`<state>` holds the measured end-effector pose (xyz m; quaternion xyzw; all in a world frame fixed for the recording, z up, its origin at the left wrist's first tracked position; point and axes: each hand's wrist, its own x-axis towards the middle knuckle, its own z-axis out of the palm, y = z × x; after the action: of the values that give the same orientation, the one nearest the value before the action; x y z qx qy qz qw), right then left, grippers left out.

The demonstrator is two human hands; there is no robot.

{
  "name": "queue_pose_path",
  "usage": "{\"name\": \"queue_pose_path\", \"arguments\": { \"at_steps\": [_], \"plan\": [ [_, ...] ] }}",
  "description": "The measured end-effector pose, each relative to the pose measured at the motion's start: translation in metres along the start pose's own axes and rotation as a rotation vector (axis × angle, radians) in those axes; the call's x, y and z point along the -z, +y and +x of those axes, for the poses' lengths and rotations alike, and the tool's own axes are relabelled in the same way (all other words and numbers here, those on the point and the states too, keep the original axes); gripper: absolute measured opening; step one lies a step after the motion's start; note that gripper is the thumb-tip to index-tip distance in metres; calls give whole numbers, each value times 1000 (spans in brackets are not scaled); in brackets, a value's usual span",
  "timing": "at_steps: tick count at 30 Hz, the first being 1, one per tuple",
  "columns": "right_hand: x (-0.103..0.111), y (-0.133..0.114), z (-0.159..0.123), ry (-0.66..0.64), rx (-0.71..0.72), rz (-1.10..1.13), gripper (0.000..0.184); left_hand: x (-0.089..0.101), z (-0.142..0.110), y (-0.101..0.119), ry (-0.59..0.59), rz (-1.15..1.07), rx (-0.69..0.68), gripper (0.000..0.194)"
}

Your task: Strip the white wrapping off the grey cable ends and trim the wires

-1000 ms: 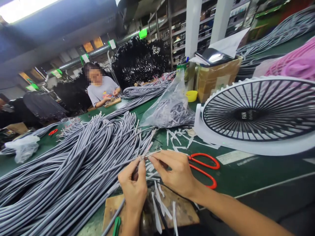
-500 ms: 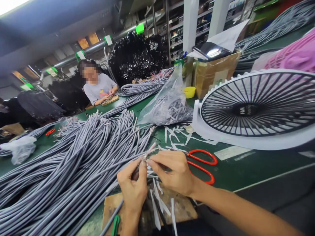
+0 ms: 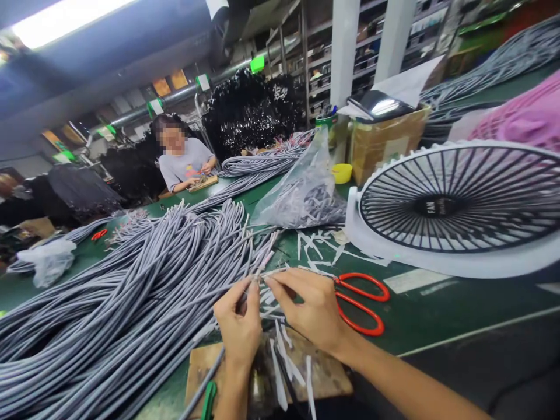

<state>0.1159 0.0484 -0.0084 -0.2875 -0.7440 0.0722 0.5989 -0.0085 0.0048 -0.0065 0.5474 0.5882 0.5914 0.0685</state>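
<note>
My left hand (image 3: 238, 326) pinches the end of a grey cable (image 3: 205, 382) that runs down past my wrist. My right hand (image 3: 310, 309) meets it fingertip to fingertip and pinches the thin wires at that cable end. Both hands hover over a small wooden board (image 3: 324, 379) strewn with white insulation strips (image 3: 279, 373). A big heap of grey cables (image 3: 122, 303) lies just left of my hands. Red-handled scissors (image 3: 365, 303) rest on the green table right beside my right hand.
A white fan (image 3: 455, 210) lies flat at the right. A clear bag of offcuts (image 3: 301, 198), a cardboard box (image 3: 385, 140) and a yellow cup (image 3: 341, 172) stand behind. A green-handled tool (image 3: 208, 401) lies by the board. Another person (image 3: 181, 160) works across the table.
My hands stay pinched together at the cable end, with only tiny finger shifts. The view dipped and came back up.
</note>
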Motion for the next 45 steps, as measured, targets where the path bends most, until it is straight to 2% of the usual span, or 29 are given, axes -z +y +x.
{"name": "queue_pose_path", "arguments": {
  "at_steps": [5, 11, 18, 23, 30, 36, 42, 45],
  "plan": [
    [0, -2, -2, -24, -48, 13, 24, 0, -2, 0, -36, 86, -93, 22],
    [0, -2, -3, -24, -58, 21, 23, -2, -8, 1, 28, 148, -130, 19],
    [1, -4, -2, 7, -81, 21, 23, -1, -8, 0, 47, 172, -145, 20],
    [1, -4, -3, 13, -75, 23, 24, -1, -8, 1, 39, 144, -94, 21],
    [1, -3, -4, -7, -92, 24, 24, -1, -7, 5, -4, 114, -64, 21],
    [0, -3, -6, -16, -114, 69, 23, 0, -3, 4, -164, 193, -182, 21],
    [2, -5, -4, 0, -153, 75, 25, -4, -7, 8, -11, 81, -32, 19],
    [3, -4, -4, -14, -148, 73, 25, -4, -8, 10, 10, 63, -10, 19]
  ]
}}
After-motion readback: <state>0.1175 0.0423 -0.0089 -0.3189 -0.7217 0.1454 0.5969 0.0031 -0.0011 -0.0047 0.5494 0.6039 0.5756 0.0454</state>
